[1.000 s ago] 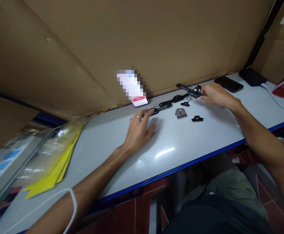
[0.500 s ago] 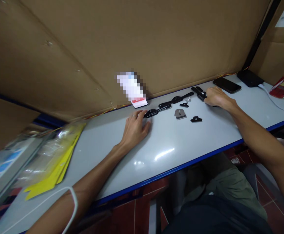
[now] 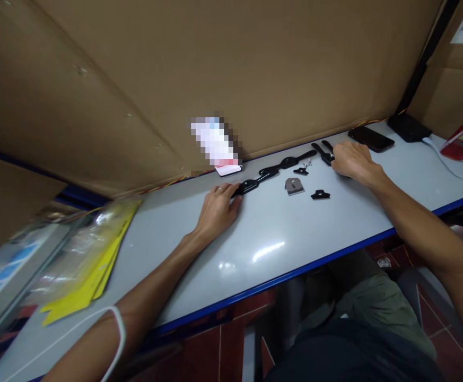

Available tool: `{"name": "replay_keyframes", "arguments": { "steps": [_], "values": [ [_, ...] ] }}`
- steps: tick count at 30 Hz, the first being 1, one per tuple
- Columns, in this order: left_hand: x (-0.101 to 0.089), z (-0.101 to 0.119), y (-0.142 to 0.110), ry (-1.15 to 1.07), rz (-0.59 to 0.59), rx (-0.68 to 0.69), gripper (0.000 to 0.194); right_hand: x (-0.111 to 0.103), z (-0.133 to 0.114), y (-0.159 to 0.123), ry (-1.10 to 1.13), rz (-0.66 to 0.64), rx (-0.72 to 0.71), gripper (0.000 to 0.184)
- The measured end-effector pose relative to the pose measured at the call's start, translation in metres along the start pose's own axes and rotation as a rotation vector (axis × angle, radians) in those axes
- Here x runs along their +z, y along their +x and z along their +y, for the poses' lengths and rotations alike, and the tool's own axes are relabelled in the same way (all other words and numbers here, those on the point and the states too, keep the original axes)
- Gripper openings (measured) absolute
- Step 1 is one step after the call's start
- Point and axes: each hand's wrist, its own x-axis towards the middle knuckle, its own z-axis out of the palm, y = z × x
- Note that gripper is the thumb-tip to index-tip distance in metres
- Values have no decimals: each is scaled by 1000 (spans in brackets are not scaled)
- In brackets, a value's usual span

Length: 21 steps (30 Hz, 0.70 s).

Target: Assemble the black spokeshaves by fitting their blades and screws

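Note:
My left hand (image 3: 218, 208) rests at the left end of a black spokeshave body (image 3: 249, 185), its fingers closed on that handle. Just behind lies a second black spokeshave body (image 3: 289, 163). My right hand (image 3: 352, 159), knuckles up, is closed around a black tool with two handle-like ends (image 3: 326, 157); the hand hides the rest of it. Between my hands are grey metal blades (image 3: 294, 186), one black cap piece (image 3: 320, 194), another black cap piece (image 3: 301, 171) and several small silvery screws (image 3: 307, 163).
A lit phone (image 3: 228, 169) leans on the cardboard wall (image 3: 279, 74). A dark phone (image 3: 371, 138) and a black box with a white cable (image 3: 409, 128) lie back right. Clear plastic bags (image 3: 84, 246) and yellow card (image 3: 110, 260) lie left. The blue table edge (image 3: 279, 281) runs along the front.
My left thumb has come in against the handle of the near spokeshave body. At my right hand, the two ends of the black tool have spread apart slightly.

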Motion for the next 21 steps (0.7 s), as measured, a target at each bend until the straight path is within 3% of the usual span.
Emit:
{"name": "replay_keyframes", "arguments": {
  "steps": [4,10,17,21],
  "values": [
    [-4,2,-1,-5,-5,7,42,-10,-16,-9,-59,106,17,31],
    [-10,14,-5,-84,-32,48,41,-12,-31,-18,-15,72,-101,28],
    [-16,27,-8,-169,-76,185,37,-9,-25,-17,-56,21,-111,26],
    [-22,37,-9,-252,-131,268,39,-4,-27,-14,7,-29,-227,25]
  ]
}}
